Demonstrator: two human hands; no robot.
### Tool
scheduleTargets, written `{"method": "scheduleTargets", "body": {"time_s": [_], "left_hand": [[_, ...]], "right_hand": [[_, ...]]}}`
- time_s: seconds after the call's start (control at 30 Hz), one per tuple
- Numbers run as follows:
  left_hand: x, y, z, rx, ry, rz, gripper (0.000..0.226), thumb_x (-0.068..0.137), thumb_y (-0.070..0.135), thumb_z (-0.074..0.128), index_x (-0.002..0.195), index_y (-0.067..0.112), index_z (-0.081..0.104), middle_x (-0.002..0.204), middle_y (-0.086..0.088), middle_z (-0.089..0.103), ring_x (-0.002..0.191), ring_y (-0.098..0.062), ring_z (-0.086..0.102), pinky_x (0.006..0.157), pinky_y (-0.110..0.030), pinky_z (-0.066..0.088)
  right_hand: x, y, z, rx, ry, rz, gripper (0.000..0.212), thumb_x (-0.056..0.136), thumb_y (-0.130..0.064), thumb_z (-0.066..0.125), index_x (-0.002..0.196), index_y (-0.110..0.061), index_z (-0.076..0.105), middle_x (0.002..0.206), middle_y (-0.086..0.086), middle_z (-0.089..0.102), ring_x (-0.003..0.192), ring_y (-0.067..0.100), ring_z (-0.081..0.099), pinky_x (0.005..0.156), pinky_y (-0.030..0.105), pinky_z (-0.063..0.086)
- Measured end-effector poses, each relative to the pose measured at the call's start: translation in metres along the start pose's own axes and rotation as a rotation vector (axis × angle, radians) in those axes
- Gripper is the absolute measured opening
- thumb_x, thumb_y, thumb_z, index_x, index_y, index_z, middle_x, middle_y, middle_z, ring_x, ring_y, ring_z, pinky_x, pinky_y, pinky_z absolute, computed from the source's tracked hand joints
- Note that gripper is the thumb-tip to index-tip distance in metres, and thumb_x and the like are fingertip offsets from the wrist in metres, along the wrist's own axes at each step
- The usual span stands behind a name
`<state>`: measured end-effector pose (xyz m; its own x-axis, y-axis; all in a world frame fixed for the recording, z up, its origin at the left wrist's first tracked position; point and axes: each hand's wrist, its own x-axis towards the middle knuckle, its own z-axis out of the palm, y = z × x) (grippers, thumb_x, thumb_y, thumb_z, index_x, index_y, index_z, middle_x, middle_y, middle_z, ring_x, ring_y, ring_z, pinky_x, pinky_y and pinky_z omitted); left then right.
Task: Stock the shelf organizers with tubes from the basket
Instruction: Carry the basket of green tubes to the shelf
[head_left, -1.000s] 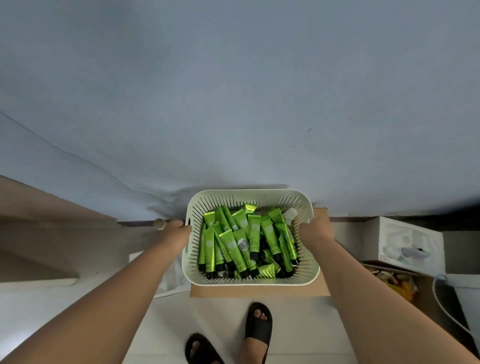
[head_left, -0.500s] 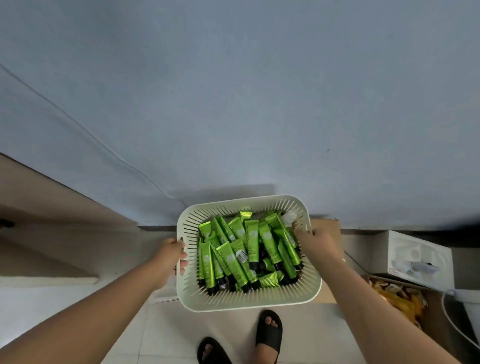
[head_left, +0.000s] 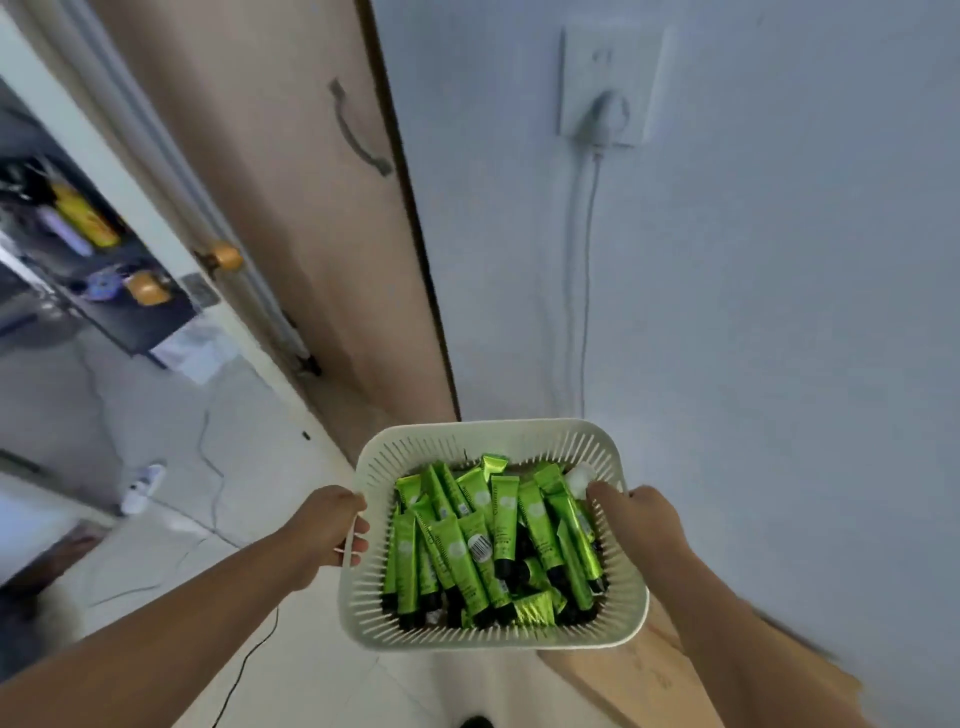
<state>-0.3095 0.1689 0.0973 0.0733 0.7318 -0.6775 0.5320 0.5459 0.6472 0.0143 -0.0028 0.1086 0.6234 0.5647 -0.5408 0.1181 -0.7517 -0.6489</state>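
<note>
White slotted basket (head_left: 488, 639) held up between both hands. My left hand (head_left: 327, 530) grips its left rim, fingers curled round the edge. My right hand (head_left: 636, 525) grips the right rim, thumb inside near the far right corner. Green tubes (head_left: 452, 556) piled loose inside, black caps mostly toward the near edge

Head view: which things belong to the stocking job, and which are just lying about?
Job: white slotted plastic basket, green black-capped squeeze tubes inside it, left hand and right hand gripping its rim.
Lying about: brown wooden door, white wall socket with plug, orange round doorknob.
</note>
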Motion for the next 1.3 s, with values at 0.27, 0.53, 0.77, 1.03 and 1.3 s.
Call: {"method": "scheduleTargets", "body": {"time_s": [0.27, 0.53, 0.77, 1.03, 1.3], "left_hand": [[-0.097, -0.078, -0.148, -0.384, 0.341, -0.068, 0.014, 0.100, 0.009, 0.046, 0.099, 0.004, 0.059, 0.074, -0.016, 0.058, 0.061, -0.029, 0.055, 0.059, -0.039, 0.051], [-0.198, -0.180, -0.230, -0.719, 0.756, -0.218, 0.013, 0.100, 0.006, 0.052, 0.091, 0.004, 0.061, 0.060, -0.014, 0.058, 0.047, -0.025, 0.053, 0.050, -0.033, 0.050], [-0.273, -0.277, -0.270, -0.942, 1.013, -0.369, 0.010, 0.099, 0.006, 0.055, 0.090, 0.006, 0.060, 0.065, -0.015, 0.056, 0.049, -0.022, 0.049, 0.054, -0.031, 0.047], [-0.321, -0.352, -0.303, -1.034, 1.210, -0.541, 0.013, 0.099, 0.011, 0.056, 0.092, 0.003, 0.063, 0.064, -0.012, 0.057, 0.042, -0.021, 0.050, 0.047, -0.028, 0.048], [-0.309, -0.365, -0.324, -1.122, 1.281, -0.581, 0.015, 0.091, 0.015, 0.063, 0.096, 0.001, 0.067, 0.077, -0.017, 0.061, 0.058, -0.027, 0.055, 0.054, -0.033, 0.050]], "right_hand": [[-0.048, -0.152, 0.106, -0.185, -0.253, -0.362, 0.050, 0.083, -0.053, 0.062, 0.080, -0.003, 0.068, 0.073, 0.011, 0.069, 0.067, 0.027, 0.066, 0.056, 0.030, 0.044], [-0.138, -0.246, 0.243, -0.313, -0.581, -0.669, 0.042, 0.081, -0.051, 0.069, 0.084, -0.009, 0.071, 0.078, 0.010, 0.071, 0.072, 0.028, 0.067, 0.067, 0.036, 0.050], [-0.233, -0.260, 0.372, -0.489, -0.836, -0.749, 0.051, 0.078, -0.055, 0.070, 0.076, -0.005, 0.064, 0.076, 0.013, 0.068, 0.072, 0.029, 0.066, 0.068, 0.035, 0.049], [-0.316, -0.258, 0.488, -0.596, -1.044, -0.753, 0.068, 0.061, -0.066, 0.069, 0.095, -0.006, 0.063, 0.091, 0.010, 0.068, 0.076, 0.028, 0.066, 0.067, 0.036, 0.051], [-0.340, -0.294, 0.554, -0.683, -1.160, -0.797, 0.057, 0.074, -0.061, 0.065, 0.090, -0.006, 0.061, 0.084, 0.009, 0.065, 0.067, 0.024, 0.060, 0.064, 0.034, 0.047]]}}
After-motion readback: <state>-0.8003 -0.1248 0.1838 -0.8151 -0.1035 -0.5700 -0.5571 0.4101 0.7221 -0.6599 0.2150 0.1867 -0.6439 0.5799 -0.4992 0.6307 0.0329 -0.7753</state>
